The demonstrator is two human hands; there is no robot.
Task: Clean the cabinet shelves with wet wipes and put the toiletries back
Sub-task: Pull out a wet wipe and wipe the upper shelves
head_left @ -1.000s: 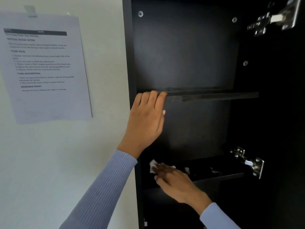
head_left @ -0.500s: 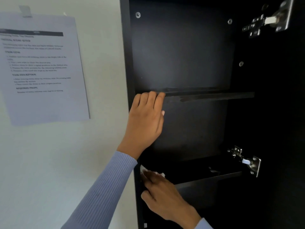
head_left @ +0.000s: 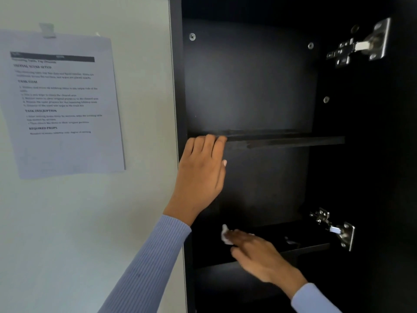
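Observation:
The black cabinet [head_left: 178,86] stands open with nothing on its shelves. My left hand [head_left: 200,175] reaches up, its fingertips resting on the front edge of the upper shelf [head_left: 293,141] near the left wall. My right hand [head_left: 259,256] lies lower, with its fingers stretched out over a white wet wipe [head_left: 225,237] and pressing it onto the left part of the lower shelf [head_left: 304,247]. Only the wipe's left end shows past my fingertips. No toiletries are in view.
Two metal door hinges, the upper hinge [head_left: 358,46] and the lower hinge [head_left: 334,229], jut from the cabinet's right side. A printed sheet [head_left: 61,105] is taped to the pale wall left of the cabinet. A small pale scrap [head_left: 290,240] lies on the lower shelf further right.
My right hand slid the wipe to the shelf's far left, then back toward the right. My left hand stayed on the upper shelf edge.

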